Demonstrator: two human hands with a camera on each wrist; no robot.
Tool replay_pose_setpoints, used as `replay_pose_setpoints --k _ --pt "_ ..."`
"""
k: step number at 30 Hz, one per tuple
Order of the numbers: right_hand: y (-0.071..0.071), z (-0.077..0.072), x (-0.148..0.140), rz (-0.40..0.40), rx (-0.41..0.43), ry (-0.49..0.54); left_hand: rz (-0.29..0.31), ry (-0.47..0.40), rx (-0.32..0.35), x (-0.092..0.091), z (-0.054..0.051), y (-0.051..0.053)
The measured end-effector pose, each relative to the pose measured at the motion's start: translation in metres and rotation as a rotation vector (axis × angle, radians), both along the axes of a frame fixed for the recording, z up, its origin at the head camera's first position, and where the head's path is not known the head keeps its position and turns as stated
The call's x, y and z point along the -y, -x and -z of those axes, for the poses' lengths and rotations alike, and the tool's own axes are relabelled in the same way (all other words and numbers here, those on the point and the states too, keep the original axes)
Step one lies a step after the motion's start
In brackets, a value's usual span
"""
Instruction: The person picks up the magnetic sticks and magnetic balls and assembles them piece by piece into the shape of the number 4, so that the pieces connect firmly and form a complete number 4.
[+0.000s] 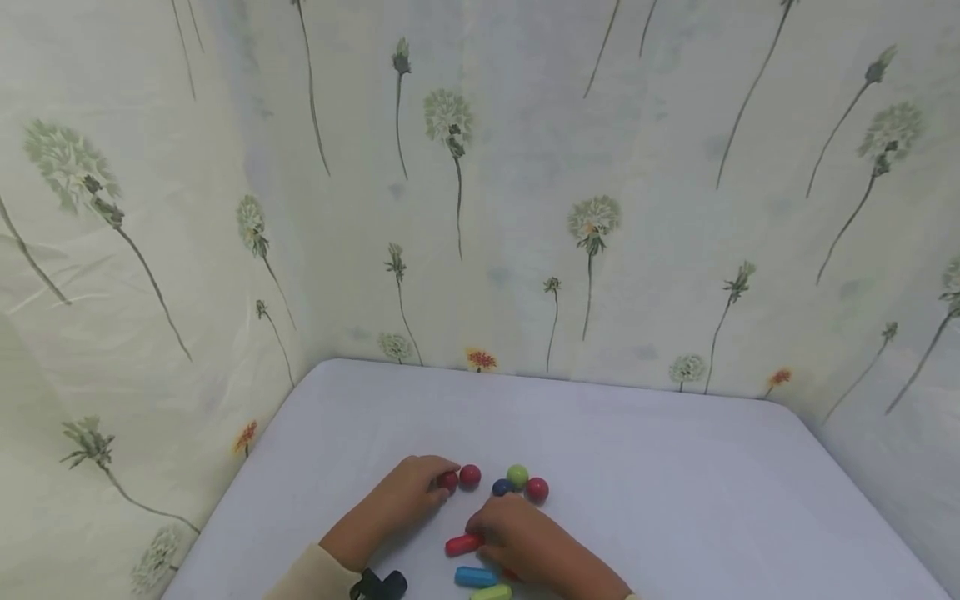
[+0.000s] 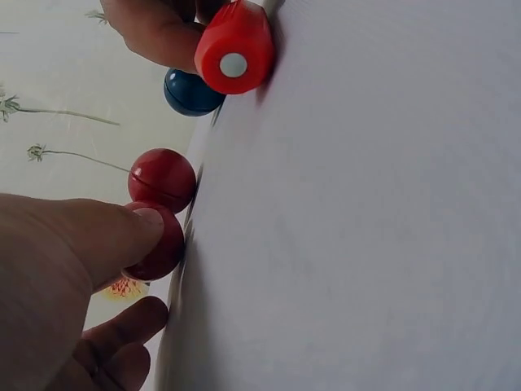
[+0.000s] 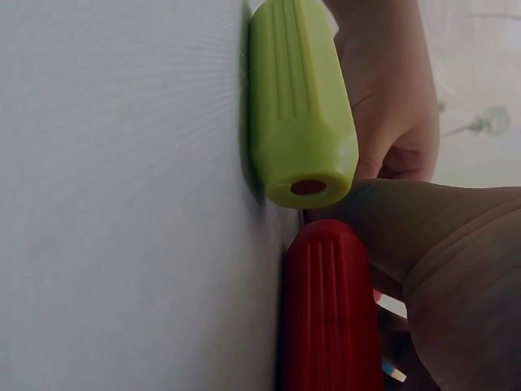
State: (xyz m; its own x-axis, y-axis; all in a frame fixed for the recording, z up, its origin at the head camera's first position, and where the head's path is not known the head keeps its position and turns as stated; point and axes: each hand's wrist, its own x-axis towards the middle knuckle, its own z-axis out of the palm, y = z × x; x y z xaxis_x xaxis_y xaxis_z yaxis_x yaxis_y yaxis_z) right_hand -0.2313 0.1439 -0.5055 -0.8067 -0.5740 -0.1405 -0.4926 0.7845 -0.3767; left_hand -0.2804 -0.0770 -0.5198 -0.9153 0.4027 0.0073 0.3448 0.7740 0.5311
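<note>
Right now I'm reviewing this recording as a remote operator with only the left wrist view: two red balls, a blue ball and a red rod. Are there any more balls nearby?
Observer: Yes, the head view shows a green ball and a third red ball close to the blue ball.
Operator: Any rods besides the red rod at the right hand?
Observer: A light-blue rod lies nearer the person than that one, in the head view.
Operator: What does the right wrist view add?
Observer: A close look at a yellow-green rod, showing a dark reddish round spot in its end.
</note>
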Motion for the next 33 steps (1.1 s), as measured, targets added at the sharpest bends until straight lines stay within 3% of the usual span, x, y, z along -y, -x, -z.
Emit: replay_pose_setpoints --k 5,12,22,26,33 --pt "-0.003 0.002 0.001 0.042 0.040 0.005 -0.013 -0.012 0.052 0.001 0.002 -0.004" --pt "-0.002 0.004 -0.002 0.114 0.070 0.029 0.025 -0.019 0.044 0.003 -0.003 -0.006" --pt "0.002 -0.002 -0.007 0.213 0.076 0.036 0.009 0.106 0.049 0.003 -0.011 -0.003" --pt "0.001 -0.004 -0.009 0.238 0.061 0.048 0.015 0.080 0.079 0.007 -0.015 -0.006" --pt "0.002 -0.004 -0.010 0.269 0.039 0.046 0.084 0.028 0.080 0.011 -0.017 -0.010"
